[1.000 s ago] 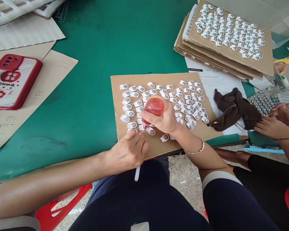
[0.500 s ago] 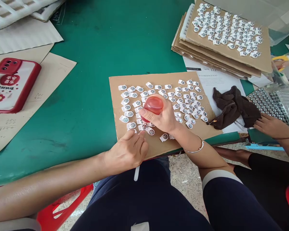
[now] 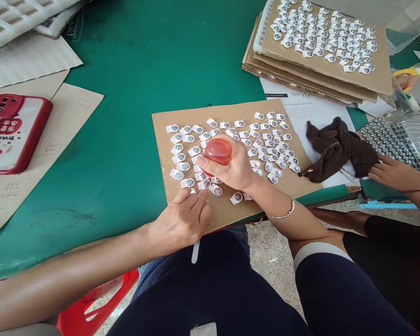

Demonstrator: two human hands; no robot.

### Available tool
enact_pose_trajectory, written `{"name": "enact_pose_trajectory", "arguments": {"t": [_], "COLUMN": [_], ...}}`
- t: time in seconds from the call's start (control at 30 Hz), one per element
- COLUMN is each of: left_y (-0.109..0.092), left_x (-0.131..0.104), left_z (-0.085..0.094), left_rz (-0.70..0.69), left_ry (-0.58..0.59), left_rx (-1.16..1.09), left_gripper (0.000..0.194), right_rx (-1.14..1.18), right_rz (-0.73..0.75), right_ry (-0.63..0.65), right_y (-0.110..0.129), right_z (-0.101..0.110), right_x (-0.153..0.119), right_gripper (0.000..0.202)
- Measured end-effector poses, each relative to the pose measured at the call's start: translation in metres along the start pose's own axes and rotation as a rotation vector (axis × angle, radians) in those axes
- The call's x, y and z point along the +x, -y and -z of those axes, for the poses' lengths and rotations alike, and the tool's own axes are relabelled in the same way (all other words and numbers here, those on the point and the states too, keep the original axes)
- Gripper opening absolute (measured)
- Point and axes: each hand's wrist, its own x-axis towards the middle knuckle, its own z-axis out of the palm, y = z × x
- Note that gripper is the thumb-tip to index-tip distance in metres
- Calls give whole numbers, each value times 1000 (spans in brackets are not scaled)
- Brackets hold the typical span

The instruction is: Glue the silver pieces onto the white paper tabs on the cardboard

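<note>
My right hand (image 3: 236, 165) is wrapped round a translucent red squeeze bottle (image 3: 217, 152), tilted down over a brown cardboard sheet (image 3: 227, 215). Its lower end is hidden by my hands. My left hand (image 3: 184, 214) is closed at the sheet's near edge, with a flat whitish stick (image 3: 195, 252) poking out below the palm. The left fingertips touch or nearly touch a small white tag with a round silver-dark piece (image 3: 205, 184), just under the bottle. Many similar tagged pieces (image 3: 183, 166) lie across the sheet in loose rows.
A dark brown cloth pouch (image 3: 338, 149) lies right of the sheet, touched by another person's hand (image 3: 394, 172). Stacked cardboard sheets (image 3: 381, 74) with more tagged pieces stand at the back right. A red-cased phone (image 3: 19, 133) rests on papers at left. Beads (image 3: 388, 140) lie far right.
The whole view has shifted slightly. Both hands keep nearly the same place over the sheet, the red bottle still in my right hand.
</note>
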Motion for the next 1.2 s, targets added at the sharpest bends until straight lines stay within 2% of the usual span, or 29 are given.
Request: {"name": "enact_pose_trajectory", "arguments": {"t": [0.17,0.47,0.63,0.77,0.83,0.97,1.03,1.1,1.2], "left_y": [1,2,12,29,36,41,40,40,40], "left_x": [1,5,8,16,18,13,8,4,2], "left_z": [1,1,5,12,14,13,10,7,5], "left_rz": [-1,21,51,100,122,153,156,150,147], "left_ry": [10,11,95,212,230,181,148,135,125], "left_rx": [-16,-45,-206,-422,-496,-572,-570,-567,-578], "left_gripper": [11,15,18,14,15,17,16,14,13], "right_rx": [-6,-23,-41,-23,34,190,212,136,29], "right_rz": [38,74,162,136,87,-59,-105,-106,-57], "right_ry": [-17,66,92,124,58,-228,-360,-470,-543], "right_y": [-1,2,3,13,20,25,21,16,10], "right_z": [0,4,2,13,23,31,25,15,4], "right_x": [-1,0,0,1,-5,-33,-51,-65,-74], "right_gripper": [26,28,32,33,34,45,42,31,22]}}
